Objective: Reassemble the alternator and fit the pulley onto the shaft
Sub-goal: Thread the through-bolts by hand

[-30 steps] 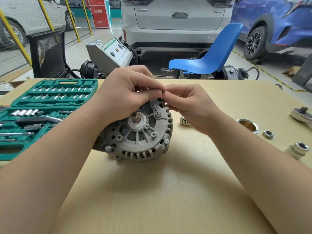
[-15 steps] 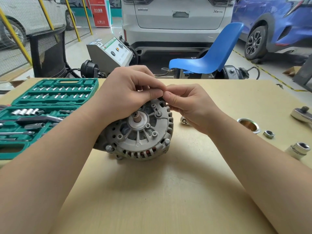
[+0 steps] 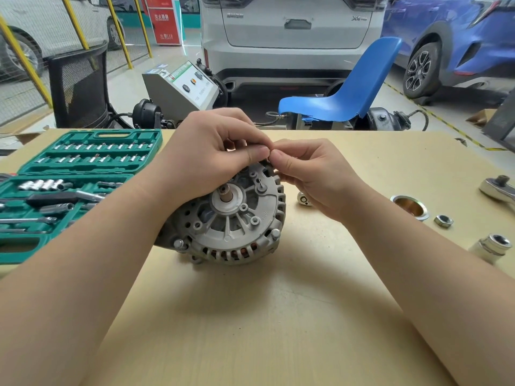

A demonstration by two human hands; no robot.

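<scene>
The grey alternator (image 3: 237,224) lies on the tan table (image 3: 264,316) with its bare shaft (image 3: 224,196) pointing toward me. My left hand (image 3: 206,160) curls over the housing's top. Its thumb and fingers pinch a small dark fastener at the upper right rim. My right hand (image 3: 315,176) pinches the same spot from the right, fingertips touching those of the left. The fastener is almost fully hidden. The pulley (image 3: 409,207) sits on the table to the right, with a nut (image 3: 443,220) beside it.
An open green socket case (image 3: 64,185) fills the table's left side. A small metal part (image 3: 304,199) lies just right of the alternator. A chrome socket (image 3: 492,246) and a ratchet (image 3: 498,188) lie at the right edge. A blue chair (image 3: 342,93) stands behind the table.
Both hands stay pinched together at the alternator's upper right rim. The alternator has barely shifted.
</scene>
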